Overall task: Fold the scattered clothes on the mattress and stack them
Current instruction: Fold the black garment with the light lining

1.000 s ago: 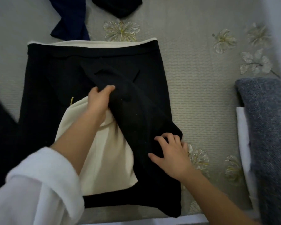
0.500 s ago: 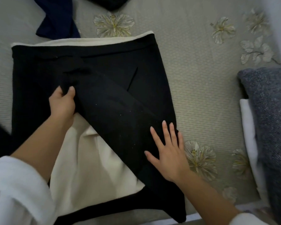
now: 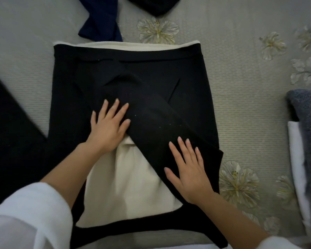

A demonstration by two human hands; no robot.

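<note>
The black garment (image 3: 151, 72) is pressed flat mid-fold under the open, empty left grip (image 3: 109, 128) and right grip (image 3: 188, 169); its other side is likely to be folded in next.

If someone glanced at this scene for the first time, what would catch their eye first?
A black garment with cream lining lies on the mattress, both hands flat on it: the left hand at its centre, the right hand on the folded flap. A navy cloth lies beyond it.

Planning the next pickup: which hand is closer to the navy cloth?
Left. The left hand lies flat on the black garment, straight below the navy cloth; the right hand presses lower and further right.
</note>
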